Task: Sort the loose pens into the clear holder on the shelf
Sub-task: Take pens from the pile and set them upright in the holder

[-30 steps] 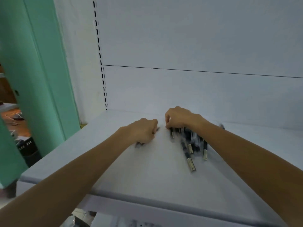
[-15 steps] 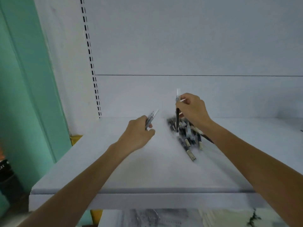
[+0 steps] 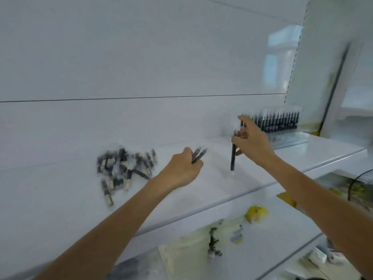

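Black pen (image 3: 233, 156) is hanging upright, pinched in right hand (image 3: 252, 142), now carrying away from loose pile (image 3: 125, 168) at nine o'clock | left hand (image 3: 181, 170) is gripping more pens (image 3: 198, 154) | both are nearing clear holder (image 3: 282, 126) at two o'clock on white shelf (image 3: 60, 209) | blur is hiding holder slots and pen count.

Black pens (image 3: 123, 168) on white shelf (image 3: 201, 190); clear holder (image 3: 282, 136); yellow scrap (image 3: 256, 213) below.

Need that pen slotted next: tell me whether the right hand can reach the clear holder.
Probably yes. The right hand, gripping one pen upright, hovers just left of the clear holder, with nothing between them. Blur hides free slots.
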Demonstrator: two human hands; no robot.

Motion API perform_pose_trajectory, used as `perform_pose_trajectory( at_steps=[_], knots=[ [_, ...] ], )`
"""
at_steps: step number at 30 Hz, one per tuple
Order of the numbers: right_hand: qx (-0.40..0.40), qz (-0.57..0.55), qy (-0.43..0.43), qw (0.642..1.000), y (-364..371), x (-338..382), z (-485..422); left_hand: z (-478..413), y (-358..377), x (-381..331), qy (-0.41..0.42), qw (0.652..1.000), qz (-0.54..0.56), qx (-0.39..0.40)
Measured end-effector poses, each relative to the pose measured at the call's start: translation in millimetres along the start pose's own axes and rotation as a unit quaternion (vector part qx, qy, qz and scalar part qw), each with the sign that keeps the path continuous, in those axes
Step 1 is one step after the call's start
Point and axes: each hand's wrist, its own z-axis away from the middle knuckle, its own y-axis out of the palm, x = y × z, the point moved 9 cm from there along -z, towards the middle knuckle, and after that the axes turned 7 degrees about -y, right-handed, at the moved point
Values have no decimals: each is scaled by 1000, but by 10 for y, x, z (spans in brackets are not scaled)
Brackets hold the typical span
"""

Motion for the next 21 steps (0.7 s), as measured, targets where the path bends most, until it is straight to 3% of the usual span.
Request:
perform_pose_trajectory(
  at_steps=[4,11,16,21],
  knots=[
    [-15,32,23,999,-899,-509,-14,-202,711,-720,45,994,96,33],
    [-70,75,50,993,-2275,-1337,23,-541,1659,-1695,80,988,127,24],
    [-67,75,74,992,-2675,-1792,-6,-752,2117,-2022,37,985,163,33],
    [-92,53,66,992,-2834,-2148,-159,-1030,2327,-2194,54,988,140,40]
  ],
)
